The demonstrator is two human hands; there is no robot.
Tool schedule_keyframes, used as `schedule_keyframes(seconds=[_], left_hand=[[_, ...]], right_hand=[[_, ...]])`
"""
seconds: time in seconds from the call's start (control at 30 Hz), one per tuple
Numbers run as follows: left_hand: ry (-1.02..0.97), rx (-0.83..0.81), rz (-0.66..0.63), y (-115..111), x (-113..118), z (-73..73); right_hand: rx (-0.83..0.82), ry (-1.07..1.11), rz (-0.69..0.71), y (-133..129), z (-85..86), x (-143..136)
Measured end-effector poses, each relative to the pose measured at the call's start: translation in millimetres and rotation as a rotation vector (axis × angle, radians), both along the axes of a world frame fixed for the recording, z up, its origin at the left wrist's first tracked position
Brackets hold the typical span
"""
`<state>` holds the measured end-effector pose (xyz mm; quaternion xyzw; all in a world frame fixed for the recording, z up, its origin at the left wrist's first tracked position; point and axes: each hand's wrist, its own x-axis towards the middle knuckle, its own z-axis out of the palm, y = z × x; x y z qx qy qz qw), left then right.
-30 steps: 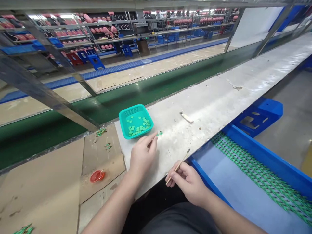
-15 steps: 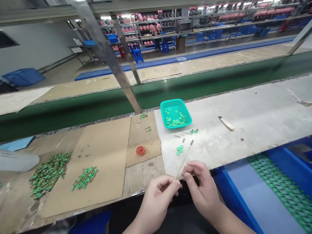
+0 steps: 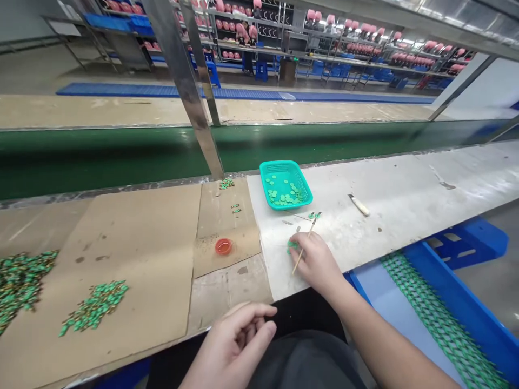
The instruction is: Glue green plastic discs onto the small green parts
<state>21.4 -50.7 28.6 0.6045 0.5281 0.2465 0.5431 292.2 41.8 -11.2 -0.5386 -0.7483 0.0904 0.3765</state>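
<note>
My right hand (image 3: 316,259) is closed on a thin wooden stick (image 3: 300,259) with a dark tip, over the pale board. Its fingertips are at the small green discs (image 3: 291,244), partly covering them. Near the table's front edge, my left hand (image 3: 243,335) has curled fingers, with a gap between thumb and forefinger and nothing visible between them. A turquoise basket (image 3: 310,197) with green discs inside stands beyond my right hand. Two green pieces with dark tops (image 3: 315,215) sit just in front of it. A red round cap (image 3: 223,246) rests on cardboard to the left.
Piles of green and brown pieces (image 3: 95,305) lie on cardboard (image 3: 158,232) at the left. A white-handled knife (image 3: 359,206) is on the board at the right. Below the right edge, a blue crate (image 3: 466,286) holds rows of green pieces. A metal post (image 3: 203,124) rises behind the cardboard.
The stick has passed from my left hand to my right, which has moved forward to the discs. My left hand has drawn back and left. The view has turned.
</note>
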Motion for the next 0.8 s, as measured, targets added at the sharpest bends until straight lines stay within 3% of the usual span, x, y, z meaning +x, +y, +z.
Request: schedule_keyframes(seconds=[0.13,0.3,0.43,0.6,0.8], left_hand=[[0.058,0.069,0.030,-1,-20,0.6],[0.086,0.143,0.102,2,-28,-2.5],[0.149,0.373,0.110,10,-33,-12.5],[0.411,0.737,0.075,33,-21,-26.6],[0.542,0.746,-0.001,69,4,-27.6]], right_hand=[[-0.046,-0.023,0.065,0,-1.1,-17],[-0.078,0.013,0.164,-10,0.7,-56],[-0.101,0.086,0.177,-17,4.1,-64],[-0.127,0.114,0.140,-19,4.4,-52],[-0.140,0.080,0.151,-20,3.4,-61]])
